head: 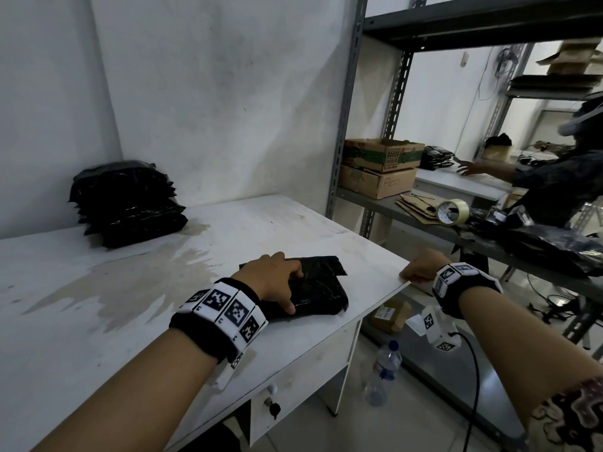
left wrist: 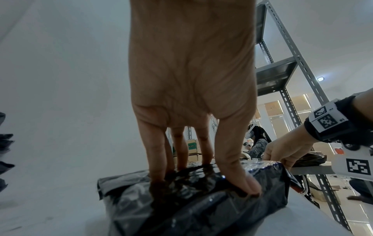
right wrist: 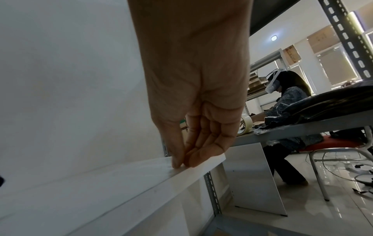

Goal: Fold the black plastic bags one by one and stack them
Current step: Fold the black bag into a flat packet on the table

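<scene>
A white-walled room is seen, with a grey metal shelving rack (head: 346, 102) standing to the right of a white table (head: 107, 308). The tabletop is marked by a broad, dull stain across its middle. On the rack's shelf, cardboard boxes (head: 380, 168) are stacked one on another, and a roll of clear tape (head: 453, 212) lies further along beside loose black plastic. Beyond the rack, another person (head: 561, 177) wearing a headset is seated at a second table. A clear water bottle (head: 383, 373) is stood on the tiled floor below the table's right edge.

At the far left of the tabletop, against the wall, a stack of folded black bags (head: 127, 203) is piled. Well apart from it, near the table's right front edge, a single black plastic bag (head: 321, 288) lies folded into a thick, crumpled packet, with a flap projecting at its far end.

The left hand (head: 277, 278) is laid on top of this bag; its fingers (left wrist: 232, 159) are spread and pressed down into the plastic, the thumb at the packet's near edge. The right hand (head: 421, 265) is kept apart from the bag, at the table's right edge, where the tips of its loosely curled fingers (right wrist: 199, 153) and thumb rest together on the board; nothing is held in it.
</scene>
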The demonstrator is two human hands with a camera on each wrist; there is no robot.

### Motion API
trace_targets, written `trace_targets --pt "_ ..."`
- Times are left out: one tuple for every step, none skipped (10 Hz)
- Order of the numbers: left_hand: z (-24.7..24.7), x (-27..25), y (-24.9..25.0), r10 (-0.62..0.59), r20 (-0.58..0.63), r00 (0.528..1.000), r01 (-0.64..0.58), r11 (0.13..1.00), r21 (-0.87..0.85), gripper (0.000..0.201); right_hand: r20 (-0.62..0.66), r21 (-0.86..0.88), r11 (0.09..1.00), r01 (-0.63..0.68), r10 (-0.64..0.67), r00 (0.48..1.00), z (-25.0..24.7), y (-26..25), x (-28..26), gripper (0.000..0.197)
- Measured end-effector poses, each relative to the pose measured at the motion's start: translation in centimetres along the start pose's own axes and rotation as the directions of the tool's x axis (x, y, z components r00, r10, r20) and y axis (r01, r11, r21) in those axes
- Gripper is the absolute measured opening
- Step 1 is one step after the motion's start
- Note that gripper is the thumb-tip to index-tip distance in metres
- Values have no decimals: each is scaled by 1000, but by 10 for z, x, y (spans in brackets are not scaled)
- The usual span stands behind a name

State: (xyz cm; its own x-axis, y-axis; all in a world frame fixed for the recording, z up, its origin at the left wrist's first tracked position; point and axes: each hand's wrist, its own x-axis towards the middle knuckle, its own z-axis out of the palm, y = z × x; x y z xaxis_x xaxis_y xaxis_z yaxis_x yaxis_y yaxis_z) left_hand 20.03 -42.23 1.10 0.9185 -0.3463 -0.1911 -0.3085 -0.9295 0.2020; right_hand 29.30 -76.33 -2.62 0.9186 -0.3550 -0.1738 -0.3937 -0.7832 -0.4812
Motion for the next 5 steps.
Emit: trace_targets --pt "0 0 0 0 -2 1000 0 1000 0 69 8 -4 1000 18 -17 1000 -2 0 2 16" --pt "-1 0 1 2 1 1000 -2 1000 -1 69 2 10 1000 9 -9 1000 0 2 3 18" --pt "-1 0 0 2 1 1000 -2 1000 -4 70 0 107 994 -13 13 1000 -2 5 5 16" --pt "-1 1 1 3 6 1000 -3 1000 -2 70 -37 116 993 18 -14 999 -4 6 3 16" --pt "-2 0 1 3 3 1000 -3 1000 1 70 -48 94 995 37 -33 998 -6 2 2 19"
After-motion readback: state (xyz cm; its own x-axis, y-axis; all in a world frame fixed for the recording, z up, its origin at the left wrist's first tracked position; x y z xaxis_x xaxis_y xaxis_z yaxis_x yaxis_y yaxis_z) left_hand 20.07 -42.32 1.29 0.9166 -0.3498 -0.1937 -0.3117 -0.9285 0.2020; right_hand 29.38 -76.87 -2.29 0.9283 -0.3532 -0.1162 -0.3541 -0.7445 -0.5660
